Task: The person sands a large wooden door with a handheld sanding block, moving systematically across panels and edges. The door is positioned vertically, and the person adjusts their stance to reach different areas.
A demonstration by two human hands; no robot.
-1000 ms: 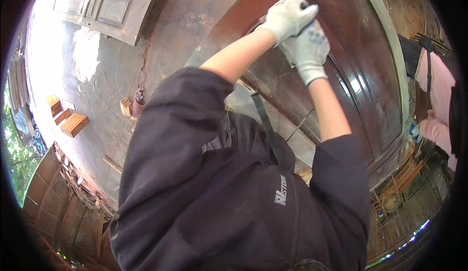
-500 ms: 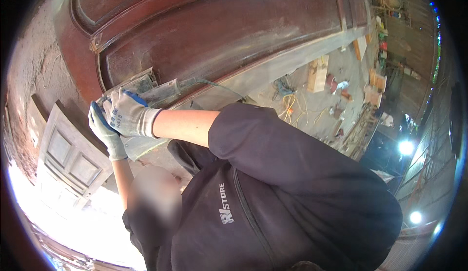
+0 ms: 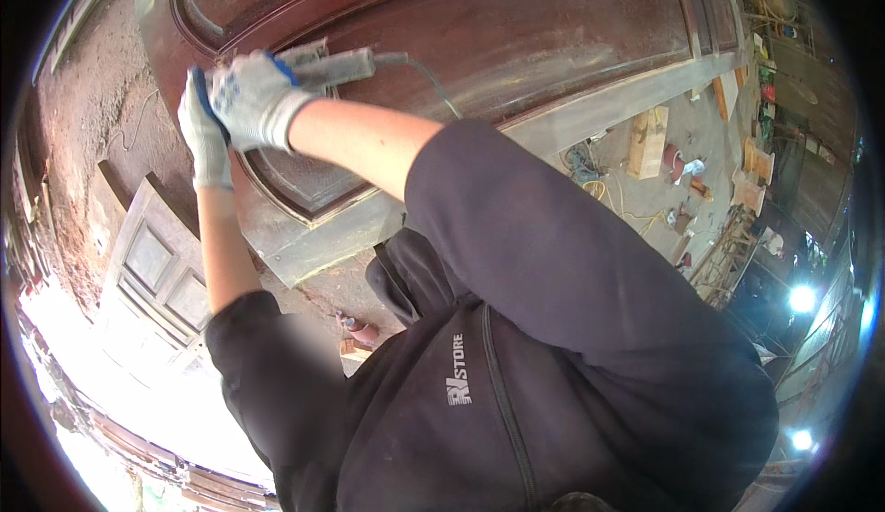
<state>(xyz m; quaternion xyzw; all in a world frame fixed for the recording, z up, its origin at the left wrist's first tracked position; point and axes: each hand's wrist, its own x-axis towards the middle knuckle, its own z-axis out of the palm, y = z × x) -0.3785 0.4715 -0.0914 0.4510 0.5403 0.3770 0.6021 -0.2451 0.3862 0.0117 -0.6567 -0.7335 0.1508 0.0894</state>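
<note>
My gloved right hand [image 3: 256,102] is closed over a grey, dusty corded power tool [image 3: 339,68] that looks like a sander. Its body points right, and a thin cable [image 3: 429,77] trails from that end. Close against it on the left is my gloved left hand [image 3: 205,129], at the tool's other end; its fingertips are partly hidden. Both gloves are whitish with blue palms. Beneath the tool lies a large dark red-brown wooden door [image 3: 516,51] with curved raised mouldings and recessed panels. Paler, dull patches show along its frame. The tool's underside is out of sight.
On the left, a smaller grey panelled door [image 3: 152,254] leans beside bare rough ground [image 3: 106,79]. To the right stand a wooden block [image 3: 648,141], yellow cord [image 3: 636,217] and scattered items on the floor. A reddish bottle-like object [image 3: 359,329] lies near my body.
Both hands and the tool have moved farther up across the door, away from my body. A lower curved panel, covered before, now shows below my right forearm. The view has shifted too.
</note>
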